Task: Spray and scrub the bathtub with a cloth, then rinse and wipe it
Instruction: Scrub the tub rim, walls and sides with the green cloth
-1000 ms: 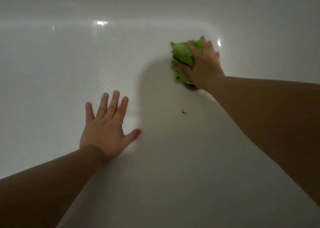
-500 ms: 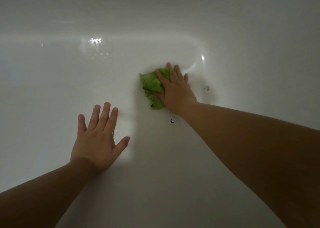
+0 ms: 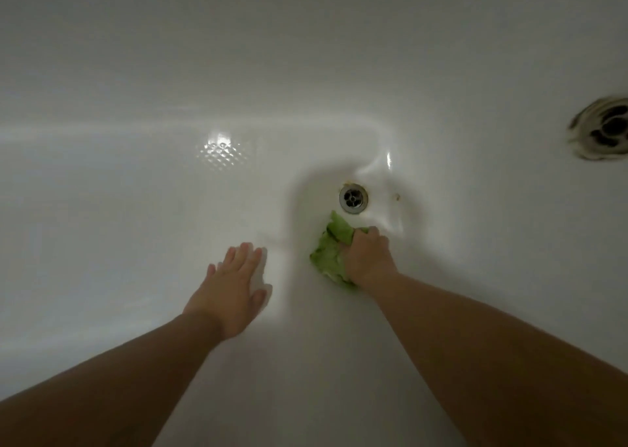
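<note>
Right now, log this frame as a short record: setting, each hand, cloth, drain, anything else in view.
setting: inside a white tub, dim light
left hand: flat on the tub floor, fingers straight, holding nothing
right hand: fingers curled round the cloth, pressing it to the tub floor
cloth: green, bunched, just below the drain
drain: round metal, uncovered, clear of the cloth
other: dark round fitting on the tub wall at far right, blurred; small speck right of the drain
</note>
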### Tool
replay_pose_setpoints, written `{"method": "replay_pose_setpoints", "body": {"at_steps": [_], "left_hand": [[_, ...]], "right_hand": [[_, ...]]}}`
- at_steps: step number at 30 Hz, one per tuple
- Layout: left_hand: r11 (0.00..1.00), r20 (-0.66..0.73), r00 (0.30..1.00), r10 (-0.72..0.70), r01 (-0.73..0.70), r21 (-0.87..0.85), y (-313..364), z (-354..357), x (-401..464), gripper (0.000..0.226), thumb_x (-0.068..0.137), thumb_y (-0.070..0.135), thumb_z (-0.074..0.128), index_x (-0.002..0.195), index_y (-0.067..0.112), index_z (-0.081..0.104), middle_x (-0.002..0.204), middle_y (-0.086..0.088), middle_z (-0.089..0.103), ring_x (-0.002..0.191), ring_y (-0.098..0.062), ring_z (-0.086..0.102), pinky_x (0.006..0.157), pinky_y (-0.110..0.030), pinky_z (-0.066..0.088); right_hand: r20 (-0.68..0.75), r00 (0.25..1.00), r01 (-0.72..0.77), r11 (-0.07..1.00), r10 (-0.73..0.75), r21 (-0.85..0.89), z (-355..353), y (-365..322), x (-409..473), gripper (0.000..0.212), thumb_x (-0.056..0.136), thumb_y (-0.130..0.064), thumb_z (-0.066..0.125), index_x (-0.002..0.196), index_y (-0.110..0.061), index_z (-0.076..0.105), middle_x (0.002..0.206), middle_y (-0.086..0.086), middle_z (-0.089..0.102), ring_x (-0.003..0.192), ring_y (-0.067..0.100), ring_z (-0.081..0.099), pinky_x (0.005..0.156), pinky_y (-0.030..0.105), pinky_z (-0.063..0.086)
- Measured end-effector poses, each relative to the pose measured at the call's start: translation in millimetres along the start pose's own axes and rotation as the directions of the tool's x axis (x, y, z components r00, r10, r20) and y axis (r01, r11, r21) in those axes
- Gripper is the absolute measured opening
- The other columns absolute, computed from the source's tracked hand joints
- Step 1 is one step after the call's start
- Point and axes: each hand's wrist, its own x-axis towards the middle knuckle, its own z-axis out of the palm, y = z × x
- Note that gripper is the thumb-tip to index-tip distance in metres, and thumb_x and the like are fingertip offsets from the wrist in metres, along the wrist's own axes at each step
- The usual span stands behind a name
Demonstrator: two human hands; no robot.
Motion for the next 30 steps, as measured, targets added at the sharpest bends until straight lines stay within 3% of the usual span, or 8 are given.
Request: {"method": "replay_pose_setpoints", "body": {"at_steps": [3, 5, 8, 12, 16, 20, 24, 30], "left_hand": [[0.981, -0.045, 0.997, -0.064, 0.055, -0.184, 20.0, -42.7, -38.9, 0.077, 0.105, 0.047, 0.048, 0.166, 0.028, 0.005, 0.173, 0.0, 0.01, 0.159, -0.023, 0.011, 0.127, -0.04, 0.014], [0.945, -0.102, 0.989, -0.108, 0.07, -0.321, 31.6, -76.8, -67.0, 0.08, 0.098, 0.051, 0.06, 0.164, 0.034, 0.018, 0.166, 0.002, 0.033, 0.15, -0.024, 0.035, 0.119, -0.033, 0.03], [0.833, -0.136, 0.986, -0.1, 0.008, -0.553, 50.9, -128.4, -113.6, 0.086, 0.088, 0.052, 0.075, 0.159, 0.043, 0.028, 0.157, 0.008, 0.046, 0.14, -0.018, 0.049, 0.107, -0.027, 0.039], [0.639, -0.229, 0.963, -0.142, -0.088, -0.764, 81.4, -192.3, -191.2, 0.082, 0.082, 0.039, 0.084, 0.151, 0.043, 0.04, 0.134, 0.013, 0.063, 0.114, -0.006, 0.065, 0.092, -0.023, 0.056], [0.52, -0.308, 0.923, -0.23, -0.151, -0.841, 109.2, -251.1, -282.6, 0.068, 0.085, 0.024, 0.081, 0.143, 0.04, 0.05, 0.114, 0.011, 0.072, 0.098, -0.007, 0.072, 0.089, -0.038, 0.062], [0.405, -0.35, 0.885, -0.307, -0.211, -0.89, 123.9, -295.1, -376.5, 0.061, 0.085, 0.019, 0.081, 0.139, 0.034, 0.055, 0.114, 0.001, 0.074, 0.097, -0.014, 0.075, 0.089, -0.044, 0.062], [0.362, -0.399, 0.833, -0.383, -0.262, -0.895, 126.0, -322.5, -457.6, 0.056, 0.085, 0.018, 0.083, 0.132, 0.032, 0.056, 0.111, -0.005, 0.074, 0.092, -0.017, 0.076, 0.086, -0.046, 0.063], [0.311, -0.456, 0.823, -0.338, -0.36, -0.88, 99.8, -338.1, -559.5, 0.076, 0.068, 0.014, 0.091, 0.132, 0.033, 0.052, 0.121, -0.008, 0.069, 0.104, -0.025, 0.074, 0.087, -0.053, 0.062]], "right_hand": [[-0.004, 1.0, -0.003, 0.982, 0.004, 0.189, -26.1, -27.5, -34.7, 0.036, 0.106, -0.037, 0.043, 0.123, -0.007, 0.056, 0.117, 0.011, 0.044, 0.112, 0.035, 0.049, 0.095, 0.044, 0.048], [-0.02, 1.0, 0.001, 0.939, 0.006, 0.343, -50.4, -49.0, -61.1, 0.038, 0.102, -0.046, 0.048, 0.108, -0.011, 0.061, 0.111, 0.012, 0.053, 0.098, 0.031, 0.058, 0.081, 0.038, 0.052], [-0.046, 0.999, 0.04, 0.835, -0.018, 0.549, -97.7, -81.1, -110.4, 0.035, 0.096, -0.051, 0.056, 0.091, -0.016, 0.059, 0.098, 0.012, 0.064, 0.081, 0.022, 0.062, 0.061, 0.026, 0.043], [-0.026, 0.996, 0.083, 0.727, -0.089, 0.682, -166.0, -117.8, -194.6, 0.035, 0.089, -0.055, 0.064, 0.097, -0.02, 0.065, 0.09, 0.0, 0.071, 0.086, 0.017, 0.068, 0.079, 0.039, 0.059], [0.042, 0.963, 0.151, 0.659, -0.267, 0.736, -235.5, -143.3, -277.1, 0.057, 0.075, -0.07, 0.069, 0.1, -0.019, 0.07, 0.092, 0.001, 0.076, 0.087, 0.021, 0.074, 0.083, 0.051, 0.062], [0.08, 0.927, 0.138, 0.532, -0.366, 0.835, -301.8, -158.9, -357.5, 0.05, 0.081, -0.043, 0.087, 0.113, -0.014, 0.06, 0.106, 0.015, 0.072, 0.088, 0.023, 0.077, 0.082, 0.051, 0.064], [0.116, 0.843, 0.173, 0.468, -0.525, 0.866, -345.0, -175.9, -420.6, 0.074, 0.076, -0.034, 0.091, 0.138, -0.028, 0.05, 0.12, 0.016, 0.067, 0.1, 0.026, 0.076, 0.091, 0.051, 0.061], [-0.05, 0.806, 0.368, 0.434, -0.589, 0.823, -372.2, -234.7, -504.8, 0.058, 0.076, -0.035, 0.09, 0.124, -0.032, 0.058, 0.108, 0.007, 0.075, 0.092, 0.021, 0.077, 0.088, 0.048, 0.061]]}}
